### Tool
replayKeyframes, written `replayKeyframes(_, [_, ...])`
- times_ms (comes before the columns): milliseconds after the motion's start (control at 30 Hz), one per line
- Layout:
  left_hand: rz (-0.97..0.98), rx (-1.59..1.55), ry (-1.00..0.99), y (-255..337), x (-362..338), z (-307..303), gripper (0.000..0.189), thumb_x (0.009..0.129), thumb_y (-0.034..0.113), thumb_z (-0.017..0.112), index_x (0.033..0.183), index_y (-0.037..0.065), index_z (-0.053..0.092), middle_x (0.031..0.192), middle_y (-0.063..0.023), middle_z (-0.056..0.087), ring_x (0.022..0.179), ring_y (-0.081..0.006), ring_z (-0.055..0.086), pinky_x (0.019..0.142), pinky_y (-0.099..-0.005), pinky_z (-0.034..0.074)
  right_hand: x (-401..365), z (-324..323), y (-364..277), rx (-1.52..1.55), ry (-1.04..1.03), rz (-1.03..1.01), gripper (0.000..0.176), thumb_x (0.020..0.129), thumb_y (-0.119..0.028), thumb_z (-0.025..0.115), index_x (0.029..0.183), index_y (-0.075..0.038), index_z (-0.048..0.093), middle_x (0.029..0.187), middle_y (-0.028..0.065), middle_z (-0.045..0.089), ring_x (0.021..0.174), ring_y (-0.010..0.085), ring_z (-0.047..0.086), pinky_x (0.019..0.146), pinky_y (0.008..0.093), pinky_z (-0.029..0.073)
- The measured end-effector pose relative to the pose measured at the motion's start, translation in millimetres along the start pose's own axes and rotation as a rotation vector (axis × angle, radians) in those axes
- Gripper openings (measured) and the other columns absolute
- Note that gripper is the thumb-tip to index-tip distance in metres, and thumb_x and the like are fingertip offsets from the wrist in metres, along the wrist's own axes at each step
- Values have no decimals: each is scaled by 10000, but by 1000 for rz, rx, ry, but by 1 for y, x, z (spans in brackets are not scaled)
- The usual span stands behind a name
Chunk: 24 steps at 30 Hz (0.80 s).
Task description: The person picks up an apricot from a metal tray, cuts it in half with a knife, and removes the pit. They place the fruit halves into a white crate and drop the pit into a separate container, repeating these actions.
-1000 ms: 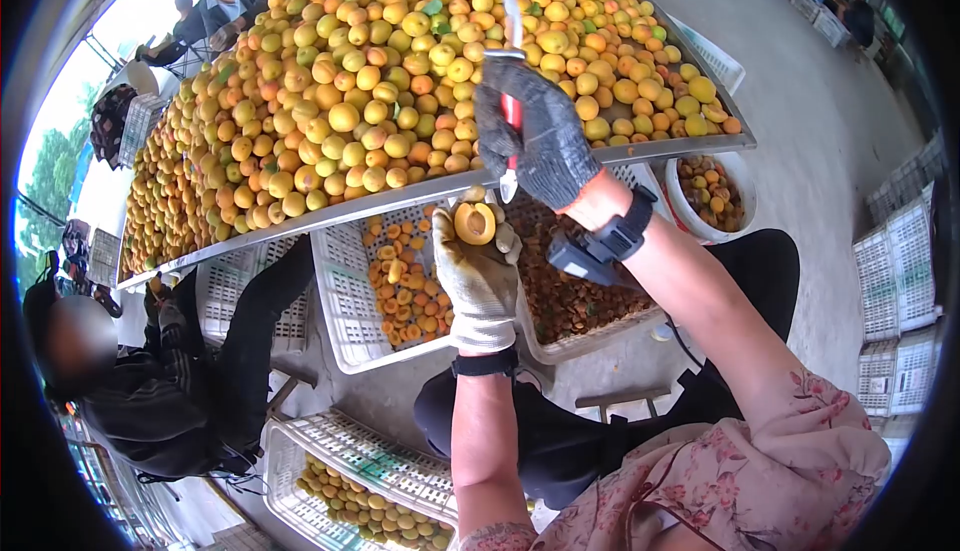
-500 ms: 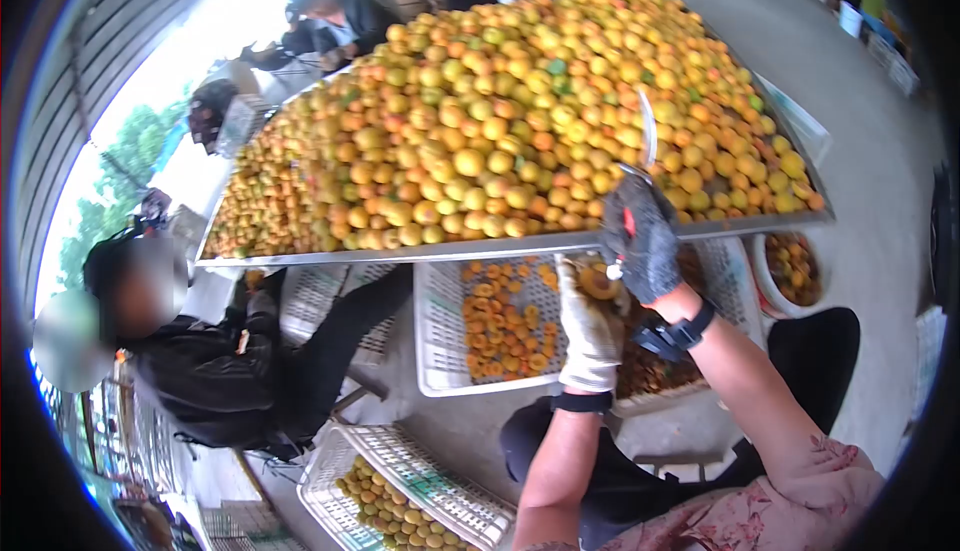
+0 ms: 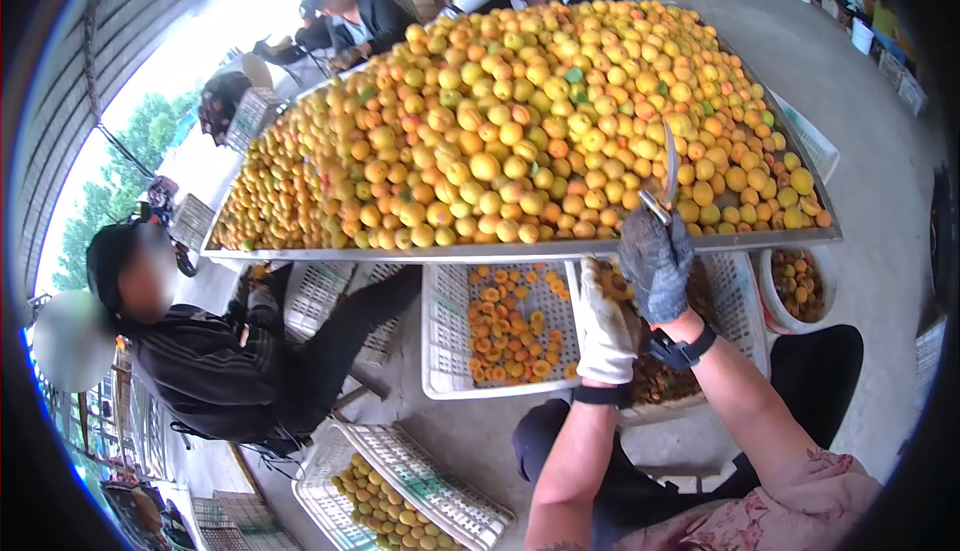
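My right hand (image 3: 657, 266), in a dark grey glove, is closed around a knife (image 3: 671, 163) whose curved blade points up over the heap of apricots (image 3: 480, 151). Just left of it, my left hand (image 3: 606, 336) wears a white glove; its fingers are curled round a fruit (image 3: 613, 279), partly hidden by the right hand. Both hands are over the gap between two white crates, below the metal rim (image 3: 520, 252) of the table. Halved apricots (image 3: 515, 321) lie in the left crate (image 3: 435, 351). Dark bits (image 3: 660, 381) fill the right crate (image 3: 742, 301).
A white bucket (image 3: 826, 296) of fruit stands at the right. At the left a person in black (image 3: 210, 371) sits near the table edge. A crate (image 3: 430, 481) with whole fruit sits on the floor in front. Other people (image 3: 375, 21) sit beyond the table.
The view has shifted slightly. The fruit in my left hand is more covered by my right hand, which still grips the knife.
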<state>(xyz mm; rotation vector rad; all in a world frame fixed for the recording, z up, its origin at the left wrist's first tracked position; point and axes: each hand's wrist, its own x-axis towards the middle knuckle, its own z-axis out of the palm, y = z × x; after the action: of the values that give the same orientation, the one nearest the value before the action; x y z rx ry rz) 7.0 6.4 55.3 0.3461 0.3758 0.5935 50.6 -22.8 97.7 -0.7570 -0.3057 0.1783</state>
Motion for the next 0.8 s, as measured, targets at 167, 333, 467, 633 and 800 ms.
replayKeyframes(167, [9,73,-58,7,-12,8,235,945,369,513,938,136,538,774,7,508,689,-125,491,645,-271,422,12,5,-22,70,-54,0,215,962,-272,498,828,-104,505,624,-10,434,454,104,390,396,255,311])
replayKeyframes(333, [-61,-78,-182,7,-14,6,255,960,326,493,993,81,557,902,-28,580,843,-161,588,814,-322,494,9,9,-26,84,-8,-36,214,952,-239,512,808,-82,536,563,-2,467,401,83,392,369,223,303])
replayKeyframes(467, [-11,-51,-130,2,-13,13,204,977,293,465,1004,100,524,853,-3,530,774,-118,542,725,-274,478,7,7,-21,191,-26,-67,211,951,-278,528,865,-89,564,648,-20,506,459,70,434,377,211,318])
replayKeyframes(633, [81,47,-97,2,-19,18,164,987,274,448,1035,124,495,906,5,502,815,-89,515,770,-251,468,8,-2,-18,235,-193,-60,239,979,-226,483,1135,-68,570,1013,36,591,891,98,596,779,219,511])
replayKeyframes(800, [-29,213,-26,10,-23,17,165,976,304,447,985,144,485,835,24,509,631,-57,494,521,-189,436,18,-2,-30,184,-14,189,281,925,-372,550,780,-137,498,533,-29,396,398,84,348,365,228,296])
